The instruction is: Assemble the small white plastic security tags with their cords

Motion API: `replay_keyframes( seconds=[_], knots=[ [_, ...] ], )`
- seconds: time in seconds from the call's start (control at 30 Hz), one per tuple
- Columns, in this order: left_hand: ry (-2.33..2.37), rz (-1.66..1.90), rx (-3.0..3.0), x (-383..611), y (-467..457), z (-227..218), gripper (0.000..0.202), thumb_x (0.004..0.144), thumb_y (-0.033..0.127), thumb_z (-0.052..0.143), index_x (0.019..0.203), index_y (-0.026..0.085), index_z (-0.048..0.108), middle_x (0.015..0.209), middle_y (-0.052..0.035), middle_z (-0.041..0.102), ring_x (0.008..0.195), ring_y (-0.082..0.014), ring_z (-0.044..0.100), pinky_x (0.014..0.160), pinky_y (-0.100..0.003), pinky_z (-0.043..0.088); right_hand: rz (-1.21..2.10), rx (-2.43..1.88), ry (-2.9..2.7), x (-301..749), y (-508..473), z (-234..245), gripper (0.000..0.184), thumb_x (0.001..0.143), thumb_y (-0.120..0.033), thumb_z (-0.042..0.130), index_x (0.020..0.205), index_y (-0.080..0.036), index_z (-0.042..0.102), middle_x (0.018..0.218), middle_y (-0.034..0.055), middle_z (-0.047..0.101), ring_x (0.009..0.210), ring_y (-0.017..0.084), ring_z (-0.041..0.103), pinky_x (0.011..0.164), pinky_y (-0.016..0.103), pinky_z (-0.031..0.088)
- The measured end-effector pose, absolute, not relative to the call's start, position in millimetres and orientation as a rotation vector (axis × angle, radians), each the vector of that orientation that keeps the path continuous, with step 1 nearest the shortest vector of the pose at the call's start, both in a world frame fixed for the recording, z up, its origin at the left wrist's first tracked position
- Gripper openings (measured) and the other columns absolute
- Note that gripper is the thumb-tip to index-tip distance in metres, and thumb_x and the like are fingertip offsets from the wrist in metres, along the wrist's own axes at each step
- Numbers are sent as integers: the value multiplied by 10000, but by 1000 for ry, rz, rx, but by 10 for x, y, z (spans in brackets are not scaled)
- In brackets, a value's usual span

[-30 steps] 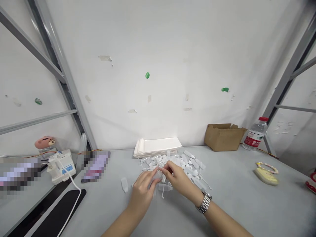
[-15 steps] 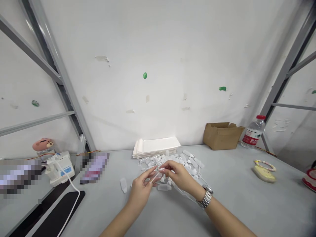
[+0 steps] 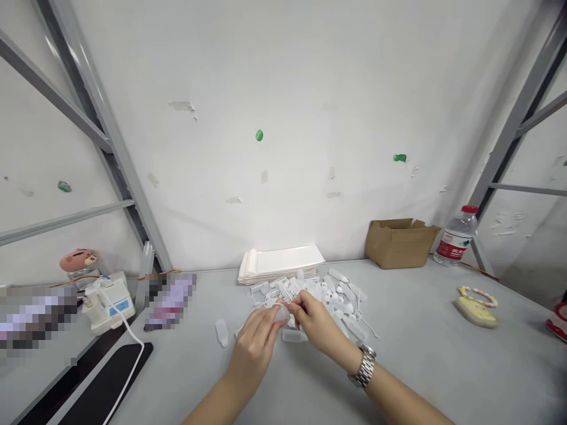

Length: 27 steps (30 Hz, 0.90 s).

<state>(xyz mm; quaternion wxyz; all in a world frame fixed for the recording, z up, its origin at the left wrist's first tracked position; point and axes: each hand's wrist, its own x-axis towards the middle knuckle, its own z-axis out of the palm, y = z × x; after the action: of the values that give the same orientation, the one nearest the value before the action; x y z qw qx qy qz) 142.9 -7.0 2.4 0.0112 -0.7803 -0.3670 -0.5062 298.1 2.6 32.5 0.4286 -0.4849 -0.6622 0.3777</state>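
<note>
Both my hands are low over the grey table, at the front edge of a heap of small translucent plastic bottles (image 3: 321,298) with thin strap caps. My left hand (image 3: 254,336) and my right hand (image 3: 316,321) meet around one small plastic bottle (image 3: 281,314), and my fingers hide most of it. A loose bottle (image 3: 222,332) lies to the left of my left hand. Another one (image 3: 293,336) lies just below my right hand.
A stack of white paper sheets or bags (image 3: 280,264) stands behind the heap. Along the wall are a cardboard box (image 3: 400,243) and a water bottle (image 3: 456,238). A white device with a cable (image 3: 108,304) sits at left, and a yellow-and-pink object (image 3: 477,311) at right.
My hands have drawn closer together and lowered over the heap, with the small bottle between them. My right wrist has shifted slightly down.
</note>
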Motion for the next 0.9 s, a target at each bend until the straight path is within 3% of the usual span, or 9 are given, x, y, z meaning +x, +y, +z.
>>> replay_keyframes(
  seconds=[0.13,0.4,0.7,0.9],
  knots=[
    [-1192,-1562,-2439,1456,-84,46,351,835,166,469,1178,232,504,958,-64,677,870,-191,621,774,-340,511,964,-1233,-1666,3002,21,330,301,839,-471,397,679,-216,403,503,-54,466,479,121,435,482,239,336],
    [-1260,-1545,-2524,1468,-75,30,313,783,281,552,1093,249,577,920,-60,678,862,-207,619,765,-348,513,991,-1268,-1637,3028,36,391,366,826,-510,395,613,-212,399,485,-48,475,475,123,467,496,237,356],
    [-1675,-1402,-2546,1463,-107,60,352,766,378,549,1086,233,568,895,-49,686,602,-153,613,601,-271,507,934,-1289,-1655,3017,7,478,436,848,-476,365,511,-202,404,447,-34,464,462,118,465,529,239,368],
    [-1769,-1738,-2594,1488,-147,130,256,774,395,524,942,211,585,879,-65,662,771,-200,606,687,-309,482,1040,-1145,-1630,3013,-27,489,446,856,-500,342,546,-192,436,461,-34,452,438,99,432,478,223,355]
  ],
)
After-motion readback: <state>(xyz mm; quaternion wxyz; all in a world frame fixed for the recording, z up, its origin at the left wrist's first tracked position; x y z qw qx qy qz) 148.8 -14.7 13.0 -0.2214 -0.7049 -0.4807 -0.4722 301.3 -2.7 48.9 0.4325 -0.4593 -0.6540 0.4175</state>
